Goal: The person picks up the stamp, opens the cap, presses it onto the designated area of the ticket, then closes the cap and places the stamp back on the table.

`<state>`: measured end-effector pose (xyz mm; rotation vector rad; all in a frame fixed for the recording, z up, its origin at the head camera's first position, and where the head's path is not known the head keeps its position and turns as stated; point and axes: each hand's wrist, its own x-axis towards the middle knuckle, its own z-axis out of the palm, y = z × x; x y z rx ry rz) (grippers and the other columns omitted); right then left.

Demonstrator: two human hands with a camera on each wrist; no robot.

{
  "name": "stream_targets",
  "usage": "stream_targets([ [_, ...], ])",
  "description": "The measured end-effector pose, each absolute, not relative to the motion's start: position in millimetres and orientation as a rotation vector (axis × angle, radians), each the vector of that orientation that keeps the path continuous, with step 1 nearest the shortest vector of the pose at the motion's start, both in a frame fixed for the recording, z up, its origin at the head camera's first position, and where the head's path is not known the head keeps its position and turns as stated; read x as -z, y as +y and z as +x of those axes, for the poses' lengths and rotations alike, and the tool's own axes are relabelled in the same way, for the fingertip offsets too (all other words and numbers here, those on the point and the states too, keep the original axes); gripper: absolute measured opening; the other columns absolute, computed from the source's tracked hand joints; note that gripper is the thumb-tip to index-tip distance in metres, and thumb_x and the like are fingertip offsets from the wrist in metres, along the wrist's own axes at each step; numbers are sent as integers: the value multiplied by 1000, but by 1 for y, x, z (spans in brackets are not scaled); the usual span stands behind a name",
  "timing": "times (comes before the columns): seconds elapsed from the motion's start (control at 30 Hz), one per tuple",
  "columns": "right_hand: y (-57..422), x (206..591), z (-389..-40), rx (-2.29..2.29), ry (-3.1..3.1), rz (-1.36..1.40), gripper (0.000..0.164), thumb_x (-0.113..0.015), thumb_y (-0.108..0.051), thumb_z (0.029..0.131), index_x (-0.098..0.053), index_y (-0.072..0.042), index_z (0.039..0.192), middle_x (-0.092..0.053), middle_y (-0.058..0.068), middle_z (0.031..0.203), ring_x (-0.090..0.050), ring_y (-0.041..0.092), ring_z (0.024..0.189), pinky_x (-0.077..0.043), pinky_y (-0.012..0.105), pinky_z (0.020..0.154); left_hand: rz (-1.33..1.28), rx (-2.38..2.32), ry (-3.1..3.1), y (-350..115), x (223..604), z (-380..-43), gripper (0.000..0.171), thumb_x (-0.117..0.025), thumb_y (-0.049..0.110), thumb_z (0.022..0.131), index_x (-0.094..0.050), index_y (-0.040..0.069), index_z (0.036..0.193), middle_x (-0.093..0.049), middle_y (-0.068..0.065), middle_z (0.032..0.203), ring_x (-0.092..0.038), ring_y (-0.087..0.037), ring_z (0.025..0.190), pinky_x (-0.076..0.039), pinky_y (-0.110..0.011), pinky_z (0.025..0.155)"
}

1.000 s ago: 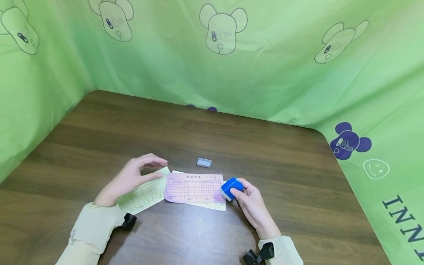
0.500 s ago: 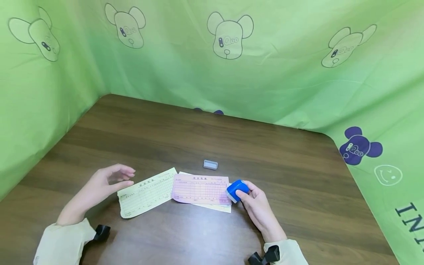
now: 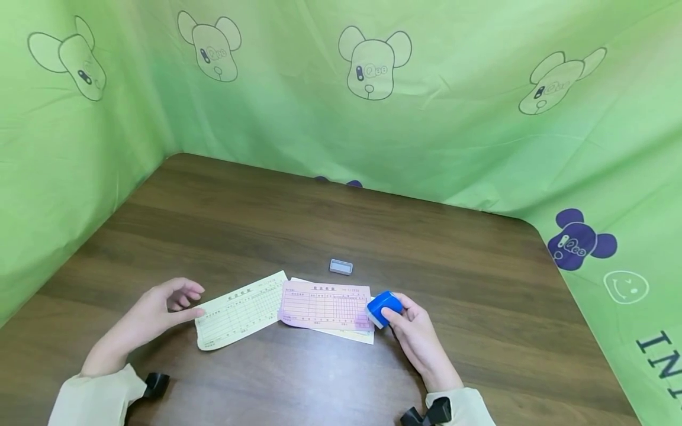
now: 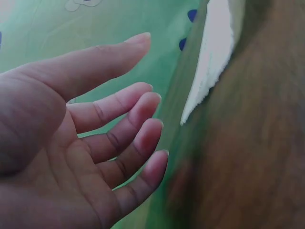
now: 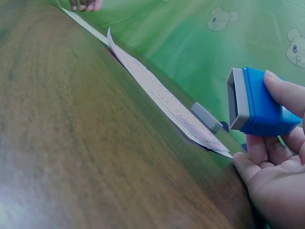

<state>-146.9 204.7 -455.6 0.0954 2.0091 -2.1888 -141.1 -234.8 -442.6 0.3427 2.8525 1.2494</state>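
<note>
As seen from beside the table (image 3: 256, 207), the right hand (image 3: 420, 336) pinches a blue stamp (image 3: 386, 307), tilted, at the right end of the pink slip (image 3: 325, 305). The left hand (image 3: 154, 310), well apart from the right, holds nothing; its fingers bend loosely, thumb at the left edge of the green slip (image 3: 242, 312), contact unconfirmed. The pink slip overlies a pale slip (image 3: 351, 336). Beyond lies a grey cap (image 3: 341, 267): uncapping judged complete, recapping outstanding. Whether any slip bears an imprint cannot be determined.
</note>
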Motion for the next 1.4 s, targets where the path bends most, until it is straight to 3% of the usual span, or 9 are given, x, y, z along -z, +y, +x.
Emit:
stream_targets([
  [0.33, 205, 455, -146, 2183, 2013, 89, 19, -56, -1, 92, -59, -13, 107, -63, -7, 102, -58, 6, 95, -49, 16, 86, 355, -1034, 2913, -235, 452, -140, 38, -84, 26, 73, -65, 7, 100, -61, 0, 93, -47, -2, 77, -42, -22, 67],
  [0.77, 205, 455, -145, 2180, 2027, 98, 20, -57, -1, 92, -61, -18, 103, -64, -8, 100, -58, 5, 94, -48, 15, 84, 467, -944, 2958, -231, 455, -139, 34, -85, 21, 70, -55, 11, 84, -47, 2, 82, -39, -3, 75, -36, -22, 65],
  [1.13, 205, 455, -146, 2158, 2031, 99, 18, -57, -3, 93, -58, -11, 109, -64, -7, 103, -58, 7, 96, -48, 16, 86, 445, -1072, 2893, -232, 453, -139, 17, -71, 13, 86, -54, 14, 82, -46, 6, 72, -39, 0, 66, -33, -20, 58],
  [1.4, 204, 454, -146, 2140, 2043, 106, 18, -57, -3, 93, -57, -9, 110, -63, -7, 102, -57, 6, 95, -48, 16, 85, 312, -1203, 2900, -233, 447, -141, 16, -56, 12, 97, -46, 7, 85, -51, 5, 65, -45, 0, 61, -37, -21, 58],
])
